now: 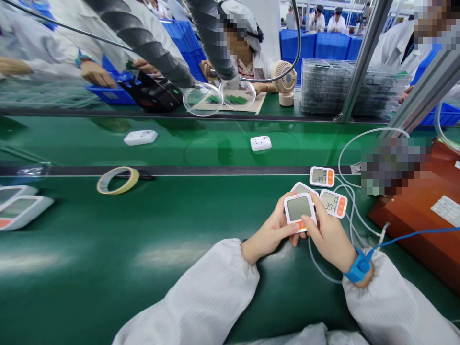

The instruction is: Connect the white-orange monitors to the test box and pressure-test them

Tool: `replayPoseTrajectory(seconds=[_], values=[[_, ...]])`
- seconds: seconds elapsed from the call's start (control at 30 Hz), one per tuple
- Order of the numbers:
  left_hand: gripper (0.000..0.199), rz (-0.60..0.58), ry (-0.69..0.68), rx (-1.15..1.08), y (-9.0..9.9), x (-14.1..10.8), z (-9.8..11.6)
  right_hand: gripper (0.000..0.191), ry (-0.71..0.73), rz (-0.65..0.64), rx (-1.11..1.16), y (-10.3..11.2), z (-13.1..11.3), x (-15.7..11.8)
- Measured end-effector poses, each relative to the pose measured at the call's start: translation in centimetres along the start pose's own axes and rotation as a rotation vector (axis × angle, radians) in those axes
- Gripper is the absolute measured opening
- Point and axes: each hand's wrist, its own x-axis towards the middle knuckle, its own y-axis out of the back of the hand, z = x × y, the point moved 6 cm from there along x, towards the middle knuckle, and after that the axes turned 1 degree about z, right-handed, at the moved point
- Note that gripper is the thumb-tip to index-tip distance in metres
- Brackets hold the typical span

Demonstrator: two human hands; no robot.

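Note:
A white device with a grey screen [299, 208] and orange buttons is held between my two hands; its screen shows no digits. My left hand [269, 235] grips its left side, thumb at the lower edge. My right hand [328, 235], with a blue strap at the wrist, wraps its right side, thumb near the orange buttons. Just behind lie two similar devices with digits on their screens, an upper one [322, 177] and a lower one [333, 203]. Another device [304, 189] is partly hidden behind the held one. Clear tubes run beside them.
An orange-brown box [424, 225] stands at the right. A tape roll [118, 180] lies at the left, with more devices [23, 211] at the far left edge. Two white pieces lie on the green strip behind. Across it are people, grey hoses, a fan [285, 79] and metal posts.

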Motion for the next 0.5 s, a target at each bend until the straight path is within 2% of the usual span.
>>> replayPoseTrajectory(seconds=[0.5], values=[[0.082,-0.001,0.0,-0.003,0.03,0.01,-0.03,0.059,0.016,0.014,-0.012,0.05,0.01,-0.03]])
